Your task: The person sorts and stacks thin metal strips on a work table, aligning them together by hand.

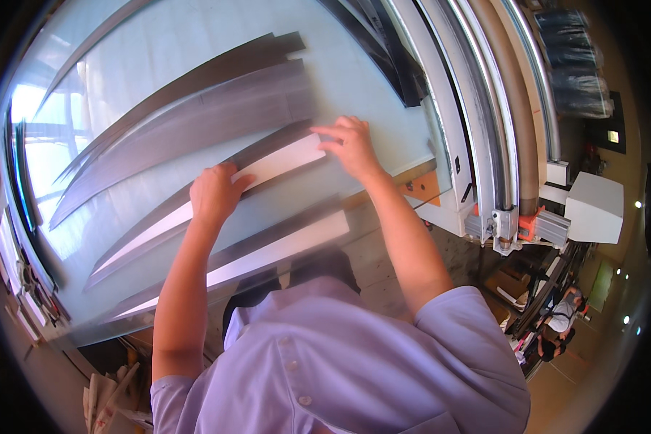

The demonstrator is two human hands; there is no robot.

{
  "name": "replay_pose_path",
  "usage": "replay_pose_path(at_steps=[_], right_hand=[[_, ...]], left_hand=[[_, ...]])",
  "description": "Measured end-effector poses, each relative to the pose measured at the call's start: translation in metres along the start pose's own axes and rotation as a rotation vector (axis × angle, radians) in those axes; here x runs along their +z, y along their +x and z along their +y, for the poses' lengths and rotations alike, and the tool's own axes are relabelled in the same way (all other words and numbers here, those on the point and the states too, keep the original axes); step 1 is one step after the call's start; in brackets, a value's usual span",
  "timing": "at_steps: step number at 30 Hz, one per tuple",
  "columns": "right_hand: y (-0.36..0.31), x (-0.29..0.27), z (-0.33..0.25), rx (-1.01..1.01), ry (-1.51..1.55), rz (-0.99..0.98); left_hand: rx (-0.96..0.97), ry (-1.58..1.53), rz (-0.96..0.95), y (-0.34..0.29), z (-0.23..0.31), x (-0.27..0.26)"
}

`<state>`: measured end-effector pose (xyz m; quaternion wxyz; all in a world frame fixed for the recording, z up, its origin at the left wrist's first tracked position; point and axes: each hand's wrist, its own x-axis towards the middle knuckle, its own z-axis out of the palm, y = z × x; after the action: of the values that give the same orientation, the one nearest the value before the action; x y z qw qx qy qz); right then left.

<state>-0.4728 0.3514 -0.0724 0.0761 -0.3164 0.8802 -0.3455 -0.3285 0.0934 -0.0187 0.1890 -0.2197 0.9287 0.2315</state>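
A long, tapered dark-grey strip of sheet material [267, 147] with a white band [282, 160] along it lies on a pale glossy table. My left hand [215, 192] grips the strip near its middle, fingers curled at its upper dark edge and thumb set apart on the white band. At the wide right end, my right hand [349, 148] holds the strip's corner between thumb and forefinger. A similar dark strip with a white band [289, 249] lies nearer me, along the table's front edge. The undersides of my left fingers are hidden.
Farther back on the table [383, 130] lie wider dark-grey tapered pieces [195, 116]. More dark strips [372, 50] lie at the far right. A machine with long metal rollers [495, 108] borders the right side. Tools [32, 278] line the left edge. Other people [560, 318] are at lower right.
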Motion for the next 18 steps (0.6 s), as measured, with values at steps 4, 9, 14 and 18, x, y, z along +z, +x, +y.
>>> replay_pose_path(at_steps=[4,9,14,18], right_hand=[[-0.002,-0.001,-0.003,0.012,-0.016,0.019],[0.000,0.001,0.000,0.024,-0.013,-0.001],[-0.001,0.003,0.000,0.044,-0.005,-0.028],[0.000,0.001,-0.008,0.075,-0.015,-0.038]], left_hand=[[-0.077,0.038,0.058,-0.032,-0.061,-0.014],[-0.306,-0.110,0.037,-0.073,-0.191,-0.029],[-0.347,-0.150,0.109,-0.094,-0.244,-0.031],[-0.353,-0.160,0.121,-0.095,-0.236,-0.034]])
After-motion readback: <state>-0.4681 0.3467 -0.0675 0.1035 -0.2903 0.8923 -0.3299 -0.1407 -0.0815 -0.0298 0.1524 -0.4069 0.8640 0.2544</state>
